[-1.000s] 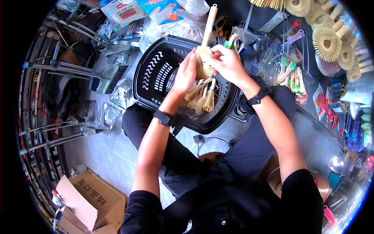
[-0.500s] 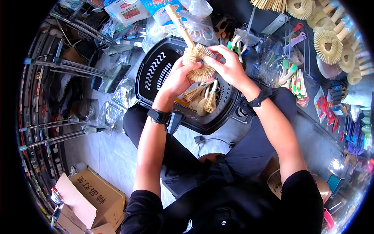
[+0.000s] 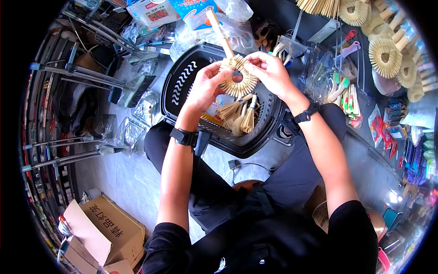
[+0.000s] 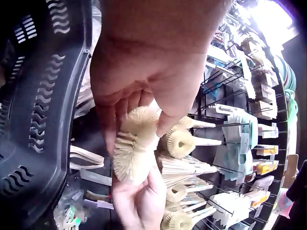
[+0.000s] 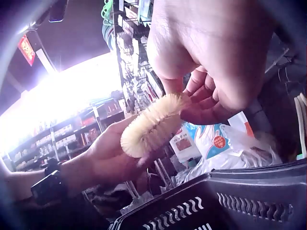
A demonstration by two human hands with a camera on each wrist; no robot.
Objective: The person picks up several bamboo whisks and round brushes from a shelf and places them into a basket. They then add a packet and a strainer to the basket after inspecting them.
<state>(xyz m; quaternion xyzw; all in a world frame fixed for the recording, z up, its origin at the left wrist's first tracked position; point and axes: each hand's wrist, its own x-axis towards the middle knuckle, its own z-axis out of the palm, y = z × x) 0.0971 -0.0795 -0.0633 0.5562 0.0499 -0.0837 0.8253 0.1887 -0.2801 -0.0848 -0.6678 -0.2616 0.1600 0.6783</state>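
Note:
A brush (image 3: 242,88) with a pale ring of bristles and a long wooden handle is held over a black plastic basket (image 3: 167,86), its handle tilted up and away. My left hand (image 3: 204,87) grips the left side of the ring, thumb in front and fingers behind. On the other side, the thumb and fingers of my right hand (image 3: 273,76) pinch the bristles. The right wrist view shows the bristle head (image 5: 151,128) edge-on between both hands. Inside the basket lie several small whisk brushes (image 3: 249,119).
More ring brushes (image 3: 384,54) hang at the right, near green-and-white handled brushes (image 3: 349,98). Plastic bags (image 3: 237,34) lie beyond the basket. Poles (image 3: 96,78) jut in from the left. An opened cardboard box (image 3: 109,223) stands at the lower left.
The ring head has turned from edge-on to facing the head camera, so its hole now shows. The handle swung left, then slightly back right. My left hand turned with it, bringing its thumb into view.

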